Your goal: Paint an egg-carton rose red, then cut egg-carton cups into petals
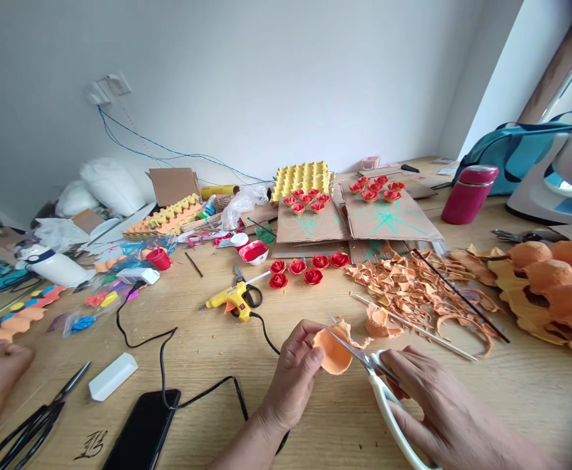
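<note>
Between its thumb and fingers, my left hand [296, 369] pinches an orange egg carton cup [337, 352] whose hollow faces me. White-handled scissors [381, 382] are gripped in my right hand [432, 391]. Their blades are parted at the cup's upper rim, where ragged scraps hang. Just behind the blades another torn carton cup [380, 321] sits on the table. A heap of orange carton scraps [398, 281] spreads beyond it. Several red paper roses [314, 277] stand in front of the cardboard sheets [312, 227].
A yellow glue gun [237, 301] lies left of centre, its black cord running toward me. A black phone [143, 431] and black scissors [45, 418] are at front left. Orange egg cartons [554, 287] sit at right. Another person's hand [4, 369] shows at far left.
</note>
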The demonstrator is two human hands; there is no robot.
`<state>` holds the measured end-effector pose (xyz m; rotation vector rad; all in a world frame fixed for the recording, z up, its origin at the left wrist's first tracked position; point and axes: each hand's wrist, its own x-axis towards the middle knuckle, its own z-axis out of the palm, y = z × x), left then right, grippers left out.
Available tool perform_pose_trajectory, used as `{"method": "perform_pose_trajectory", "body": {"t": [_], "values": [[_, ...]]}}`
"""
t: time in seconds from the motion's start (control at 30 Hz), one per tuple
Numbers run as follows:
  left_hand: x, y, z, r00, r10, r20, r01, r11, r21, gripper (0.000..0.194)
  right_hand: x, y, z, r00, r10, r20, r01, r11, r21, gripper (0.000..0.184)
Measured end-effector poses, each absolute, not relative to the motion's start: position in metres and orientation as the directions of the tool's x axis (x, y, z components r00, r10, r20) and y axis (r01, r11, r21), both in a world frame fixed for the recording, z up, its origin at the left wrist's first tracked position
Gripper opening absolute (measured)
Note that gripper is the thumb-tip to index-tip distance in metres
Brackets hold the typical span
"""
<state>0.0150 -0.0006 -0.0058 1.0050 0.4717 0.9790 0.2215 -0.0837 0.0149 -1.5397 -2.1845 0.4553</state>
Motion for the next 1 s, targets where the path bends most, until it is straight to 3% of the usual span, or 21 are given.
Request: {"method": "perform_pose_trajectory", "body": {"t": [0.37,0.7,1.0], "values": [[0.0144,0.0016,-0.0046,0.500,0.864,0.055,-0.485,0.227,0.844,0.031,0.2215,-0.0826,0.0069,-0.291,0.936,0.197,0.822,0.350,-0.449,0.024],[0.0111,0.0056,-0.0116,0.556,0.818,0.148,-0.356,0.074,0.932,0.037,0.2203,-0.0778,0.0159,-0.298,0.911,0.285,0.809,0.400,-0.431,0.013],[0.0132,0.0030,-0.0079,0.553,0.826,0.109,-0.408,0.154,0.900,0.037,0.2213,-0.0811,0.0101,-0.283,0.922,0.263,0.802,0.378,-0.462,0.011]]}}
